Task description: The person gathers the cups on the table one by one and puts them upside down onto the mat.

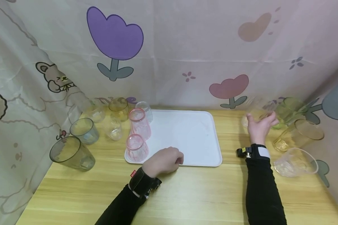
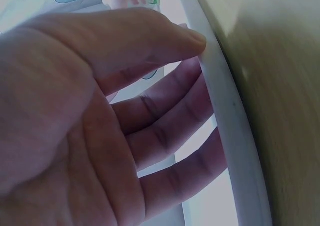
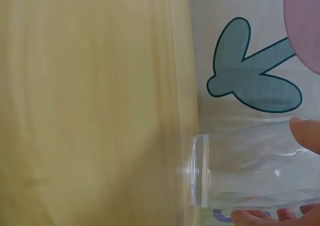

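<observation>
The right hand [image 1: 259, 126] gripped a clear cup [image 3: 250, 173] by the backdrop. The left hand [image 1: 164, 161], fingers relaxed, rested on the white tray [image 1: 202, 137] edge. Judged next: carrying it steadily to the tray.

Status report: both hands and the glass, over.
Left hand rests on white tray edge. Right hand grips clear glass. Green glass close beside.

White tray [image 1: 191, 134], two pink cups [image 1: 139, 123], pale wooden table [image 1: 186, 193], purple-and-pink tulip-print backdrop [image 1: 115, 37]
</observation>
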A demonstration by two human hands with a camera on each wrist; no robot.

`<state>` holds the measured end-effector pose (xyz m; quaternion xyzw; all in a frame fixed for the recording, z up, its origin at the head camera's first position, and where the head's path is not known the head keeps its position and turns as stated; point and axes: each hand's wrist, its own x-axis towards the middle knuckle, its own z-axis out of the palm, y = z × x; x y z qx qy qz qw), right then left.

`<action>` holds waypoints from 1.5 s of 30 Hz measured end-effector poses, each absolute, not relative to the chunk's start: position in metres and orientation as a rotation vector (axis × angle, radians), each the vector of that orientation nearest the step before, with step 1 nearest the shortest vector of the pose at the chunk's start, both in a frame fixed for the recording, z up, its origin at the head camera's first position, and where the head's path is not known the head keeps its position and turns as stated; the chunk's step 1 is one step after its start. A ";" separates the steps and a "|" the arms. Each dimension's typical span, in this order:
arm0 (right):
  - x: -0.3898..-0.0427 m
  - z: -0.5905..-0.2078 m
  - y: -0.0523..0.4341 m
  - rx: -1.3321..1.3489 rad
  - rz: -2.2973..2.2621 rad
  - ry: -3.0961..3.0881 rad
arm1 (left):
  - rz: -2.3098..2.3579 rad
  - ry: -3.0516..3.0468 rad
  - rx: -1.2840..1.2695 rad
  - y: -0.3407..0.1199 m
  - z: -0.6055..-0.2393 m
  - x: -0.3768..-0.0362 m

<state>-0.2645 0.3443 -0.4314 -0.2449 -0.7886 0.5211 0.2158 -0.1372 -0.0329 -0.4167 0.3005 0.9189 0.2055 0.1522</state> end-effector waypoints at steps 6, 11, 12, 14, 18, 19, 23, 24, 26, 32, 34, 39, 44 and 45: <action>-0.260 -0.428 0.342 -0.693 1.460 -2.184 | 0.577 2.642 0.864 -0.033 -0.417 -0.137; -0.257 -0.422 0.340 -0.725 1.558 -2.161 | 0.561 2.648 0.857 -0.033 -0.415 -0.137; -0.256 -0.421 0.339 -0.729 1.581 -2.149 | 0.560 2.648 0.853 -0.033 -0.414 -0.136; -0.254 -0.419 0.336 -0.726 1.615 -2.122 | 0.557 2.651 0.847 -0.033 -0.413 -0.136; -0.249 -0.415 0.329 -0.710 1.716 -2.054 | 0.549 2.654 0.836 -0.033 -0.412 -0.136; -0.248 -0.414 0.327 -0.705 1.732 -2.044 | 0.548 2.653 0.835 -0.033 -0.413 -0.137; -0.245 -0.409 0.319 -0.663 1.849 -1.937 | 0.551 2.652 0.859 -0.033 -0.413 -0.137; -0.244 -0.408 0.317 -0.644 1.895 -1.892 | 0.552 2.651 0.868 -0.032 -0.413 -0.137; -0.243 -0.405 0.312 -0.599 1.999 -1.776 | 0.554 2.652 0.881 -0.032 -0.413 -0.137; -0.238 -0.397 0.293 -0.443 2.201 -1.574 | 0.541 2.657 0.893 -0.031 -0.415 -0.136; -0.235 -0.394 0.285 -0.384 2.226 -1.552 | 0.536 2.665 0.906 -0.031 -0.415 -0.136; -0.229 -0.388 0.265 -0.284 2.261 -1.563 | 0.533 2.705 0.941 -0.030 -0.415 -0.134; -0.223 -0.385 0.246 -0.212 2.281 -1.640 | 0.573 2.768 0.934 -0.030 -0.412 -0.133; -0.222 -0.384 0.242 -0.200 2.285 -1.655 | 0.585 2.791 0.936 -0.029 -0.412 -0.134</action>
